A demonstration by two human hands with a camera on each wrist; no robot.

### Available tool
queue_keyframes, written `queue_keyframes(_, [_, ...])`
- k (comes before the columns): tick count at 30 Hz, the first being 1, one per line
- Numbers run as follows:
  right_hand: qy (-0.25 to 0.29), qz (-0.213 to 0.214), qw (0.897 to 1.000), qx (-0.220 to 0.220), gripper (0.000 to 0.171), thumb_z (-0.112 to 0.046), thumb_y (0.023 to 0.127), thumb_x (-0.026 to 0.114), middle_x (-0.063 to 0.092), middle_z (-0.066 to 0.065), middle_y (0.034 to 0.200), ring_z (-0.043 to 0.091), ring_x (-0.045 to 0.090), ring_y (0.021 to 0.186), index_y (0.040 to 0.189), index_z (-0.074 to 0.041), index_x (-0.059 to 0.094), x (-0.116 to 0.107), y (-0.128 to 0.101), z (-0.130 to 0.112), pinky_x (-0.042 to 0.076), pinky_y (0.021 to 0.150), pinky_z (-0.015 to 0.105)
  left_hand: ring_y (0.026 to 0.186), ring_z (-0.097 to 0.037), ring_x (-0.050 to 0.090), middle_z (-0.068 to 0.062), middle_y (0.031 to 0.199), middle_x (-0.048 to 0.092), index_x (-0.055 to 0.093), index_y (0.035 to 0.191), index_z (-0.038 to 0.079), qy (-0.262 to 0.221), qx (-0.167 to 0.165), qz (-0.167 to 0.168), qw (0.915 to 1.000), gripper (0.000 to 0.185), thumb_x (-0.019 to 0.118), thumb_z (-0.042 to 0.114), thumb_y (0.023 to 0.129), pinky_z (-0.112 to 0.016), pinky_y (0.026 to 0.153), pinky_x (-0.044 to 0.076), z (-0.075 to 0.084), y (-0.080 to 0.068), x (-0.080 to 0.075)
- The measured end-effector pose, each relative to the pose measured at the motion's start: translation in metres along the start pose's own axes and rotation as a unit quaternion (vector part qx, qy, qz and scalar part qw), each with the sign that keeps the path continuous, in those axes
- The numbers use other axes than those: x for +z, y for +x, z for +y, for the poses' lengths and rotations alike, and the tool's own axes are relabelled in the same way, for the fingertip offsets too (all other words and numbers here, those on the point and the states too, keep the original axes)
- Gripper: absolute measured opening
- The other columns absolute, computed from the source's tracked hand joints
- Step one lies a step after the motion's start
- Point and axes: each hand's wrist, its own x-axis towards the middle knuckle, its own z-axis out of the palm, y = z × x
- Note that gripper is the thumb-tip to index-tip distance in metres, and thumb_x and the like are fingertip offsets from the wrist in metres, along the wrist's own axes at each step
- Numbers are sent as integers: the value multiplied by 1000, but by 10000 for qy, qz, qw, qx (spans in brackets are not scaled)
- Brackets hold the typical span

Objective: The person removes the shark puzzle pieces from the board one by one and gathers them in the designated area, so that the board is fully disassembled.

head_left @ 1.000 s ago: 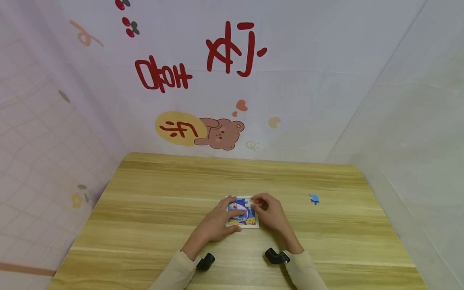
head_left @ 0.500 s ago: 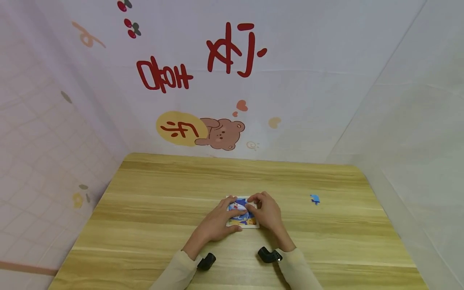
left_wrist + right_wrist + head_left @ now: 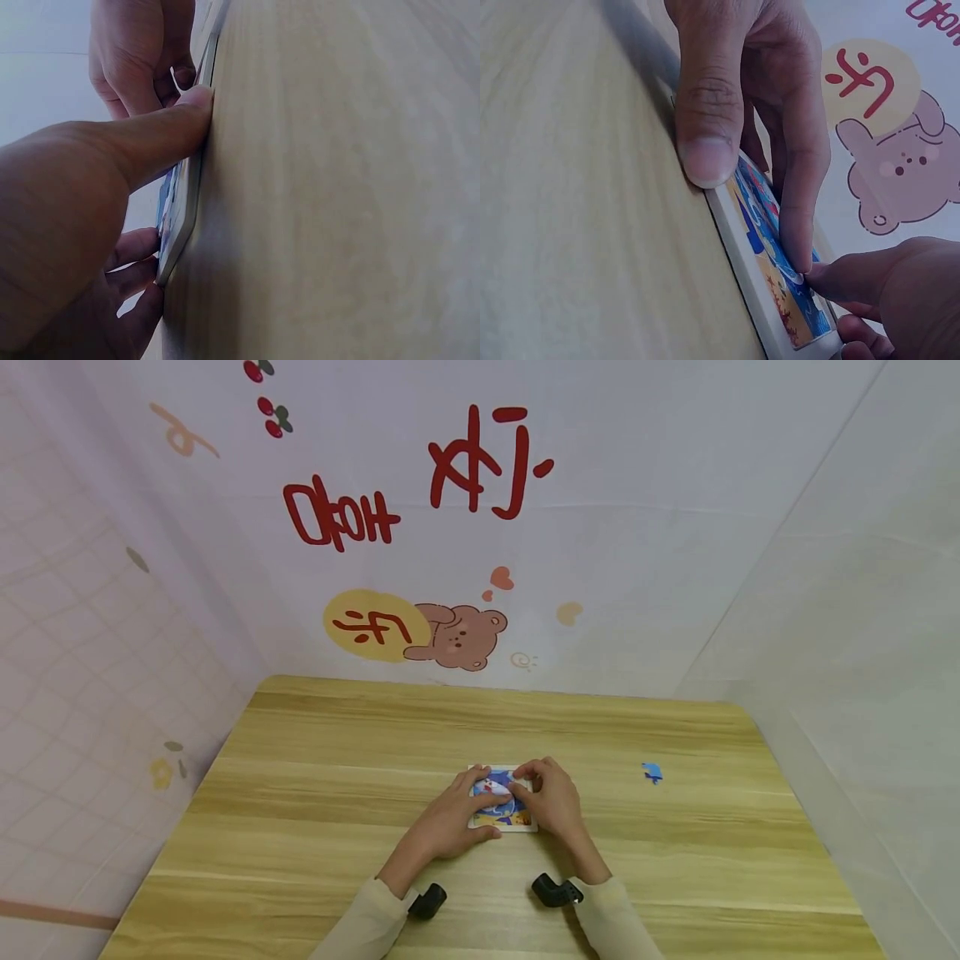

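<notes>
Though framed, puzzle (image 3: 501, 800) under both hands (image 3: 555, 797).

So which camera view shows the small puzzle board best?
The right wrist view: the puzzle board shows its picture and white frame close up. The head view shows it whole but small, under both hands; the left wrist view shows only its edge.

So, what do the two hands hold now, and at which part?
Both steady the framed puzzle flat on the table. The left hand has its thumb at the near edge, and the right hand presses fingertips on the picture face.
</notes>
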Motion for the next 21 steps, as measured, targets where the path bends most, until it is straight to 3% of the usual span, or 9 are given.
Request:
queue_keyframes(16, [357,-8,9991,-228,13,-16,86,83,61,1,87,11,49,73,97,-13,75,1,0,-1,39,64,23,159,-32,21,-8,169,27,58,146,34,-56,19,63,10000,53,69,46,96,-57,115,44,-1,1,2])
queue_keyframes(21, [631,-22,9978,-196,10,-15,87,83,63,-2,80,10,52,69,91,-15,74,4,1,-2,42,61,21,158,-30,22,-7,169,27,59,146,34,-39,17,67,10000,53,69,46,96,-55,115,44,-2,2,2])
